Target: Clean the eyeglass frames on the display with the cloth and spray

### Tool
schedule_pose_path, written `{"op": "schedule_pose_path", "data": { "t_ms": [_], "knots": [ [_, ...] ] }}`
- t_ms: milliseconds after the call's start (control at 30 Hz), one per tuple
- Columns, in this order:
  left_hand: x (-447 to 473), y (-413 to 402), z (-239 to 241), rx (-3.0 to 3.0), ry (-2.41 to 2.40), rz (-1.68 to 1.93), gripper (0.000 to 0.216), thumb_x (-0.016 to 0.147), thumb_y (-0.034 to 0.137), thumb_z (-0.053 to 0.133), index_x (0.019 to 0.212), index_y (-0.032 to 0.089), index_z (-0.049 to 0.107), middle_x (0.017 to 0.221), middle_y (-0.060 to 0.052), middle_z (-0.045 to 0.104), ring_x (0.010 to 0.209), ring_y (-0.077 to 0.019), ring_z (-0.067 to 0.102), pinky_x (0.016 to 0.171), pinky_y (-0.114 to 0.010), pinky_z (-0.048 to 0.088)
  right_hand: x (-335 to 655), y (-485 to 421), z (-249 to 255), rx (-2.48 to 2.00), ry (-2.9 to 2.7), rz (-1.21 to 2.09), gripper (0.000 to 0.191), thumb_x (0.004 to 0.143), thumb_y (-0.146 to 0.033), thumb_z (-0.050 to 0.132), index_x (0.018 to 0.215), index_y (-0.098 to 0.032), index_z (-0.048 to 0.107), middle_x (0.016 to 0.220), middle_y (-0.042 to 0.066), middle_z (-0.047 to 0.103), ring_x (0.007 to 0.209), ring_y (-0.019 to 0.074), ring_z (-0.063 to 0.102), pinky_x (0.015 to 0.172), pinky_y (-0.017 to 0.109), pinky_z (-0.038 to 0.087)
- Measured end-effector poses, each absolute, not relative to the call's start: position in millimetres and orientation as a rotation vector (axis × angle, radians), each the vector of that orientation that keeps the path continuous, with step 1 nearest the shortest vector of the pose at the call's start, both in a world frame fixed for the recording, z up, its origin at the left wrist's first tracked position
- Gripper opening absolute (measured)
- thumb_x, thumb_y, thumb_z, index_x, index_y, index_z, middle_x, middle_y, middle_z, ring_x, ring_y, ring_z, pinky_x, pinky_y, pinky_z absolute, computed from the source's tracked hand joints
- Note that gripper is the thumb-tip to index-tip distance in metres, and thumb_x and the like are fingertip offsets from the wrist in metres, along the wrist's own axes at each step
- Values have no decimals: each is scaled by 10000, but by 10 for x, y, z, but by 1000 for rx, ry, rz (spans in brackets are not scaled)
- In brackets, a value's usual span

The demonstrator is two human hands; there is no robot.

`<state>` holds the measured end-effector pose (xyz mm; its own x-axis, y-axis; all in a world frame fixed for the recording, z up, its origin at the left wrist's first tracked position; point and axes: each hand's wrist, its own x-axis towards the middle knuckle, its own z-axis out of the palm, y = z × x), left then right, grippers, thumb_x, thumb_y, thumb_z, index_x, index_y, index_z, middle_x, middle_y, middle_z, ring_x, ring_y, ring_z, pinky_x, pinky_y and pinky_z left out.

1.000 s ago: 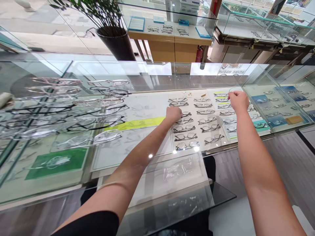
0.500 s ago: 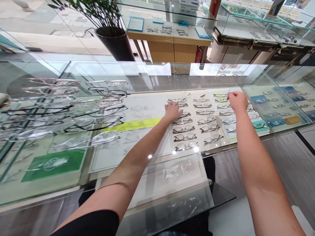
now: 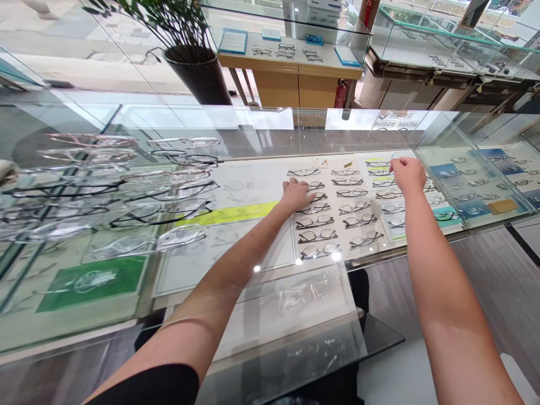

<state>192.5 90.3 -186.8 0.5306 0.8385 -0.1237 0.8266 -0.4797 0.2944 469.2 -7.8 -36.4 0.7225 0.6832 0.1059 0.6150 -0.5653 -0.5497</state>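
Observation:
My left hand [image 3: 296, 194] reaches into the glass display case and lies on the left column of black-framed glasses [image 3: 316, 220] set in rows on a white mat [image 3: 337, 225]. Its fingers curl around one pair of glasses [image 3: 316, 196] in the upper rows. A single pair [image 3: 304, 172] lies just beyond the fingertips. My right hand [image 3: 407, 173] is a closed fist further right, above the yellow-labelled rows of glasses [image 3: 378, 163]. Its thumb and forefinger pinch something small that I cannot make out.
Several larger frames [image 3: 126, 191] lie to the left under the reflecting glass top, with a yellow strip [image 3: 228, 214] and a green card [image 3: 93, 279]. More glasses fill the case [image 3: 476, 185] at right. A potted plant [image 3: 198, 73] and other counters [image 3: 295, 67] stand beyond.
My left hand opened and reached up to the top pair, then drew back a little and curled onto a lower pair. The right hand has stayed almost still.

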Motion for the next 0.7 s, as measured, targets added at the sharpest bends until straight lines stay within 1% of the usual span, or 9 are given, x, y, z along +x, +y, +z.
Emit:
{"op": "schedule_pose_path", "data": {
  "t_ms": [133, 300, 367, 467, 533, 600, 700],
  "knots": [
    [1909, 880, -1846, 2454, 1363, 51, 503, 1017, 486, 428, 1279, 190, 738, 1494, -116, 642, 1319, -415, 446, 1070, -545, 329, 4702, -70, -367, -2367, -980, 157, 208, 823, -268, 587, 622, -244, 636, 544, -9, 505, 619, 209, 484, 685, 358, 367],
    [1898, 920, -1836, 2426, 1362, 94, 471, 1019, 524, 432, 1176, 234, 769, 1478, -76, 660, 1326, -384, 461, 1084, -528, 340, 4707, -73, -367, -2367, -979, 166, 210, 818, -270, 585, 615, -245, 629, 554, -7, 519, 619, 207, 493, 667, 356, 364],
    [1890, 973, -1839, 2404, 1402, 140, 481, 1018, 538, 429, 1214, 240, 753, 1551, -79, 596, 1370, -386, 437, 1092, -526, 346, 4708, -75, -370, -2367, -980, 165, 208, 817, -270, 586, 614, -245, 626, 555, -5, 524, 624, 209, 496, 664, 353, 364],
    [1883, 1089, -1865, 2374, 1493, 210, 546, 1006, 541, 449, 1409, 234, 651, 1717, -97, 380, 1470, -416, 339, 1129, -559, 323, 4712, -74, -377, -2361, -987, 152, 207, 814, -271, 589, 613, -247, 628, 552, -2, 533, 626, 213, 496, 662, 352, 361],
    [1895, 1169, -1898, 2367, 1524, 207, 605, 997, 552, 458, 1491, 225, 584, 1765, -100, 275, 1508, -433, 287, 1154, -585, 297, 4715, -73, -380, -2357, -987, 146, 213, 817, -276, 593, 609, -249, 632, 548, 1, 537, 624, 215, 489, 659, 350, 358],
    [1928, 1234, -1938, 2368, 1525, 156, 624, 999, 560, 441, 1509, 222, 566, 1776, -101, 246, 1530, -442, 260, 1168, -601, 282, 4718, -72, -381, -2361, -980, 146, 216, 820, -284, 601, 610, -252, 640, 548, 1, 542, 622, 214, 482, 657, 347, 354],
    [2013, 1291, -1999, 2366, 1508, 99, 625, 1009, 565, 402, 1493, 211, 579, 1770, -110, 266, 1552, -450, 236, 1180, -612, 273, 4721, -78, -374, -2374, -968, 145, 214, 822, -289, 612, 614, -256, 647, 558, -5, 543, 621, 210, 476, 662, 347, 351]
  ]
}}
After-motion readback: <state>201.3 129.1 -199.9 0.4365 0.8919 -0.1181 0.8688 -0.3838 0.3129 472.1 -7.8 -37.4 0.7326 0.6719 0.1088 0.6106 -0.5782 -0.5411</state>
